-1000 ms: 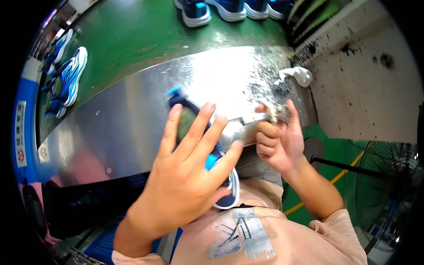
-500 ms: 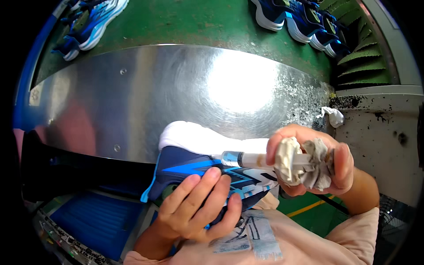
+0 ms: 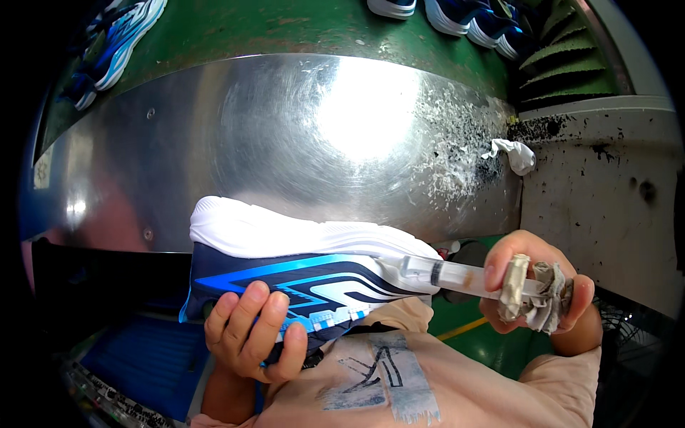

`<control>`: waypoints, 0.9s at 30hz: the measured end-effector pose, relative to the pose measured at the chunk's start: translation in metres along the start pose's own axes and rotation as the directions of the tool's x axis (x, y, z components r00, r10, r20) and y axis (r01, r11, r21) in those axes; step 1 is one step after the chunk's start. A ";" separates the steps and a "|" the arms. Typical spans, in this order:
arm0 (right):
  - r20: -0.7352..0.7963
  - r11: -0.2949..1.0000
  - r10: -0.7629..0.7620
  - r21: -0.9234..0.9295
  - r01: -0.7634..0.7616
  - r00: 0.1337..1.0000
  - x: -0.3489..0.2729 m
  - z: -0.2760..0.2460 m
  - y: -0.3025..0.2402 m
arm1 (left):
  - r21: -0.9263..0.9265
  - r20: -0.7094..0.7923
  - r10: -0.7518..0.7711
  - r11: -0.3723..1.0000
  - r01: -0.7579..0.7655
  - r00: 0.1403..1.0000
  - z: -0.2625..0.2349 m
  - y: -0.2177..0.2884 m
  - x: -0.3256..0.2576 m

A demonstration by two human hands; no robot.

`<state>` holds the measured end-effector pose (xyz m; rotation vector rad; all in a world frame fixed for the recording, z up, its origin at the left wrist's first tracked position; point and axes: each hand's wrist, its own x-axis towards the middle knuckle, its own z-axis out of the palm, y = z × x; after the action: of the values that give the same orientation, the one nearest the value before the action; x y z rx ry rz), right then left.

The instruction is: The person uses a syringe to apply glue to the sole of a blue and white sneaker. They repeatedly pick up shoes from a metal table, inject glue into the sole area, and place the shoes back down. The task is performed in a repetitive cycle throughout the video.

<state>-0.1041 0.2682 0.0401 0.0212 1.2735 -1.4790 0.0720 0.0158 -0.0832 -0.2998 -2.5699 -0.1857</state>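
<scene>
My left hand (image 3: 250, 335) grips a navy and blue sports shoe (image 3: 285, 274) with a thick white sole, held on its side, sole turned up and away from me. My right hand (image 3: 531, 289) is closed around a clear syringe (image 3: 446, 274) wrapped at the back in a dirty grey rag (image 3: 539, 292). The syringe tip touches the shoe where the white sole meets the upper, near the right end.
A shiny curved metal table (image 3: 285, 135) lies in front, speckled with white and black debris at its right. A crumpled white rag (image 3: 515, 153) sits on that edge. Blue shoes (image 3: 118, 39) ride a green belt (image 3: 271, 25) beyond. A stained white machine housing (image 3: 606, 178) stands to the right.
The shoe has been drawn down from the table toward my chest and turned on its side. My right hand brought the syringe tip onto the sole seam.
</scene>
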 end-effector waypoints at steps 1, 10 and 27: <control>0.006 1.000 -0.008 0.007 0.008 1.000 -0.006 -0.007 0.004 | 0.009 -0.012 -0.007 1.000 0.008 1.000 0.001 0.001 0.000; -0.072 0.950 -0.268 0.144 0.276 0.961 -0.037 -0.032 0.062 | 0.008 -0.024 -0.037 0.999 0.038 0.999 0.000 0.004 0.017; -0.100 0.795 -0.474 0.379 0.474 0.875 -0.025 -0.030 0.110 | -0.151 0.181 0.013 0.988 0.015 0.983 -0.005 -0.006 0.098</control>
<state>-0.0339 0.3296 -0.0305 -0.0373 0.9956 -2.1600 -0.0084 0.0267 -0.0274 -0.3880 -2.7414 -0.3724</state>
